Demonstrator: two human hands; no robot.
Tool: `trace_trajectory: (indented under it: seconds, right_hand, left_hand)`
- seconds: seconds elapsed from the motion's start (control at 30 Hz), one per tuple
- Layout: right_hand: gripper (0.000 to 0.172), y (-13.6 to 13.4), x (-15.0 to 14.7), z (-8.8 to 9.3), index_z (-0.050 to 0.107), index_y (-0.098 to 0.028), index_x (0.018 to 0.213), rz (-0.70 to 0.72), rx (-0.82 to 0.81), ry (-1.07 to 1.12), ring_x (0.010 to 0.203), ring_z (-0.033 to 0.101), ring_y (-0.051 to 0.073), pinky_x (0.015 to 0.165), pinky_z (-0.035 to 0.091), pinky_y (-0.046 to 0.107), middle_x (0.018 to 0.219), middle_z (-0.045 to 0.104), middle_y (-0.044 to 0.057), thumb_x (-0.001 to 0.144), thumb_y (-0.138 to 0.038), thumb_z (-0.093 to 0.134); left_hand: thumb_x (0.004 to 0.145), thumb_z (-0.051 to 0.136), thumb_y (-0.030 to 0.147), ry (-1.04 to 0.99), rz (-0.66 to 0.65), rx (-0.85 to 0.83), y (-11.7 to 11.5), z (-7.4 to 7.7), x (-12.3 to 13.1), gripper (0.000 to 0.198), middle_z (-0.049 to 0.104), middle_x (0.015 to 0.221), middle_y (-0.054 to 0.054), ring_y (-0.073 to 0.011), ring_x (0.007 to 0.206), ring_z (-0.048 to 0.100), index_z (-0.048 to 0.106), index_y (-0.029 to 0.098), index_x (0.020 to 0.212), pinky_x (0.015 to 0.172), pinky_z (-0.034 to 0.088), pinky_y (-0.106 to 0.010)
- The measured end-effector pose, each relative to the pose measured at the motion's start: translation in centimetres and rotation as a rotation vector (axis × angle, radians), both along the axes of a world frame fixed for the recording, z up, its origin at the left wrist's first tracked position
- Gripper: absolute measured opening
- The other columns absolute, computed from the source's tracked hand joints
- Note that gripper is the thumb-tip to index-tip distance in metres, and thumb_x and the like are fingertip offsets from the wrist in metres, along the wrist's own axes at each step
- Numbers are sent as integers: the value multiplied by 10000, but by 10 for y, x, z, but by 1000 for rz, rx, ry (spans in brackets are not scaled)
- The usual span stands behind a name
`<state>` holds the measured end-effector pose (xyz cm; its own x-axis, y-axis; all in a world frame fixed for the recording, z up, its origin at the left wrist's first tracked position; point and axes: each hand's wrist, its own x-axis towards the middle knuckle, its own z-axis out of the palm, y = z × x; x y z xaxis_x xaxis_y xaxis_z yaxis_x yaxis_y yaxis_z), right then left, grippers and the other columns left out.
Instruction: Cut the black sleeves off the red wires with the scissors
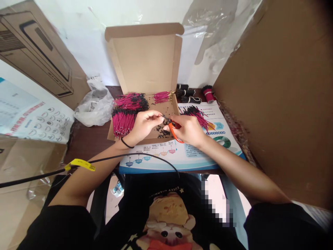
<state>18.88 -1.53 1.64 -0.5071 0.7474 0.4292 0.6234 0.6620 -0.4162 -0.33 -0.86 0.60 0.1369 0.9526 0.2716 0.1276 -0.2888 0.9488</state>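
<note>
Over the front of an open cardboard box (145, 66), my left hand (147, 124) pinches something small and dark, too small to name. My right hand (188, 130) is closed around orange-handled scissors (174, 132), whose tips point at the left fingertips. Small black scraps (163, 132) lie in the box under the hands. Bundles of magenta and black wires (123, 123) fill the box's left side, and a smaller magenta bunch with gold-coloured ends (162, 97) lies at its back. More magenta wires with black ends (199, 116) rest right of the box.
Tied black bundles (191, 99) and a tied magenta bundle (208, 93) lie at the back right. A crumpled plastic bag (93, 104) is on the left. A printed poster (166, 163) covers the table front. A black cable (109, 158) crosses my left forearm. Cardboard walls flank both sides.
</note>
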Motion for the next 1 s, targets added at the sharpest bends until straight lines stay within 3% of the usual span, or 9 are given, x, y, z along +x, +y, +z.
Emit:
trace_trajectory:
  seconds: [0.23, 0.4, 0.6, 0.77, 1.0]
  right_hand:
    - [497, 6, 9, 4, 681, -156, 971, 136, 21, -5, 643, 563, 152, 610, 409, 288, 710, 641, 61, 874, -600, 480]
    - [498, 10, 10, 2, 686, -171, 989, 174, 56, 10, 661, 573, 156, 630, 433, 293, 746, 656, 66, 855, -614, 503]
    - [492, 12, 10, -1, 683, -148, 1026, 189, 116, 1, 711, 601, 168, 654, 441, 290, 803, 686, 86, 881, -577, 489]
    - [528, 12, 11, 0, 696, -131, 990, 180, 174, -19, 631, 563, 152, 601, 413, 286, 712, 658, 71, 894, -590, 454]
    - [589, 12, 9, -3, 693, -120, 1013, 123, 144, -27, 647, 572, 156, 600, 419, 282, 742, 664, 89, 888, -628, 421]
  left_hand:
    - [650, 758, 289, -261, -245, -262, 1, 2, -1, 159, 592, 579, -5, -99, 538, 539, 675, 154, 641, 543, 443, -264]
    - [642, 760, 300, -333, -316, -332, 2, -1, 1, 175, 583, 598, -10, -110, 561, 552, 665, 157, 679, 589, 478, -296]
    - [705, 731, 369, -319, -377, -274, 2, -4, 0, 248, 556, 592, -3, -114, 571, 546, 611, 161, 640, 617, 473, -305]
    - [811, 640, 363, -255, -399, -182, 1, -5, -1, 293, 493, 562, 20, -101, 554, 486, 549, 164, 616, 607, 417, -283]
    - [918, 487, 405, -175, -400, -100, 2, -7, -1, 395, 388, 516, 29, -116, 523, 425, 487, 183, 592, 613, 407, -310]
